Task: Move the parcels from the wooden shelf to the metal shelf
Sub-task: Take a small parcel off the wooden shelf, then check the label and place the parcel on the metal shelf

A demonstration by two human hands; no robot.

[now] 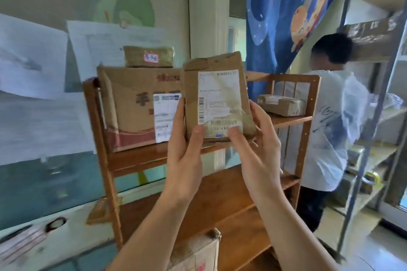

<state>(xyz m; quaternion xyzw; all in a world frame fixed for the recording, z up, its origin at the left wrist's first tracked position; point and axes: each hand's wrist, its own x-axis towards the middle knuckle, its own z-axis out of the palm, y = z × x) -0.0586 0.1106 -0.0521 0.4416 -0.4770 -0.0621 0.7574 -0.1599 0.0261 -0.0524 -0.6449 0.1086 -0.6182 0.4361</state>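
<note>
I hold a small brown cardboard parcel point(217, 86) with a white shipping label upright in front of the wooden shelf point(101, 138). My left hand point(184, 152) grips its lower left edge and my right hand point(256, 149) grips its lower right, thumbs on the label. On the wooden shelf's top level stands a large cardboard box point(134, 112) with a small taped parcel point(148, 57) on top, and a flat brown parcel point(283, 104) lies at its right end. The metal shelf point(374, 103) stands at the far right.
A person in a white shirt point(330, 121) stands between the wooden shelf and the metal shelf, back turned. Another cardboard box point(198, 251) sits on a lower wooden level near me. Papers hang on the wall at left. A dark box point(372, 33) rests high on the metal shelf.
</note>
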